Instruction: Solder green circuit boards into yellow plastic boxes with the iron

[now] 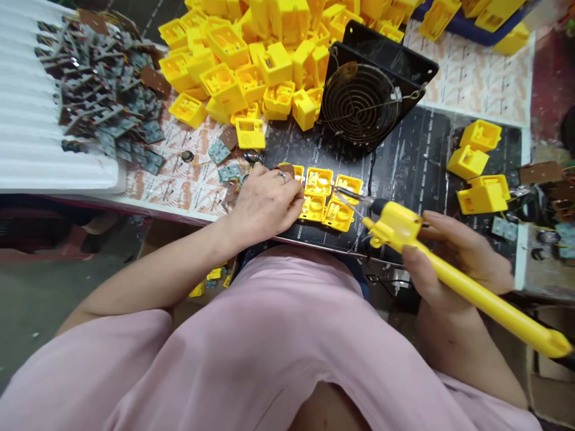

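Observation:
My right hand (442, 257) is wrapped round a yellow soldering iron (453, 275), its metal tip pointing left at a cluster of several open yellow plastic housings (330, 197) on the black mat (404, 161). My left hand (265, 200), a ring on one finger, rests palm down at the left of that cluster. Its fingers are curled together over the nearest housing and a small brown part. What lies under the fingers is hidden.
A big pile of yellow housings (251, 60) fills the back. A black fan with a wire grille (363, 102) stands behind the cluster. Grey circuit boards (103, 90) are heaped on a white tray (27, 149) at left. Three more housings (478, 170) sit at right.

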`<state>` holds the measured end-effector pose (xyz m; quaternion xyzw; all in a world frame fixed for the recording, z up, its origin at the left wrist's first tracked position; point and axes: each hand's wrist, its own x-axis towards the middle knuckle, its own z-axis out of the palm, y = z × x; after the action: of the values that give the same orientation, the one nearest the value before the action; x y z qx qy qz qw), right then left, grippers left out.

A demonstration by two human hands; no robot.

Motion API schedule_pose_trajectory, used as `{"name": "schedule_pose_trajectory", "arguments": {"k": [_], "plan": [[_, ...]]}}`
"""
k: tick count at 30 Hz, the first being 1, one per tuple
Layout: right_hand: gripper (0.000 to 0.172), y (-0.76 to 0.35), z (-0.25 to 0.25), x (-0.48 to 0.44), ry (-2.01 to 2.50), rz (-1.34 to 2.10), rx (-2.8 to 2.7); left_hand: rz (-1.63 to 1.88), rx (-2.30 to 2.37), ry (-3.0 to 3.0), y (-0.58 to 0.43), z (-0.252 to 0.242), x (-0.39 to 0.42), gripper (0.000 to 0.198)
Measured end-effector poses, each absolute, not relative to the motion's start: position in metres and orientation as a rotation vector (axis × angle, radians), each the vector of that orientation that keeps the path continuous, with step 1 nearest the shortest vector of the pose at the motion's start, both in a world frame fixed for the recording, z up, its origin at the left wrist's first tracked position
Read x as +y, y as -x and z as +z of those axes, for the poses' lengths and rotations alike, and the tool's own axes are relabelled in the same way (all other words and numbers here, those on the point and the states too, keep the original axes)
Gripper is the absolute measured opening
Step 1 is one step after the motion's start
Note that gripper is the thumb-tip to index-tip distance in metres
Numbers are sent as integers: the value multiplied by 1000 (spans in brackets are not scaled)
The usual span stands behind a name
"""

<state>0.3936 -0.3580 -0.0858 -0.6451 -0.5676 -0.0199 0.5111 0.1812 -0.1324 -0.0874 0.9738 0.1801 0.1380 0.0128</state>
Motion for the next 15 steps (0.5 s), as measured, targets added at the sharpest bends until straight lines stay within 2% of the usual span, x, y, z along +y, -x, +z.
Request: {"name": "schedule_pose_trajectory", "arguments": {"k": [3,8,15], "plan": [[45,-386,-83,-346,1416,-99,-1515,375,570,-3090,-183,-83,-132,27],[25,-379,-75,-329,1314,-95,-1656,251,586,-3096,-187,-74,-130,26],[21,-379,-73,-320,1316,-136,-1772,218,495,-3144,-193,-68,-126,29]]}}
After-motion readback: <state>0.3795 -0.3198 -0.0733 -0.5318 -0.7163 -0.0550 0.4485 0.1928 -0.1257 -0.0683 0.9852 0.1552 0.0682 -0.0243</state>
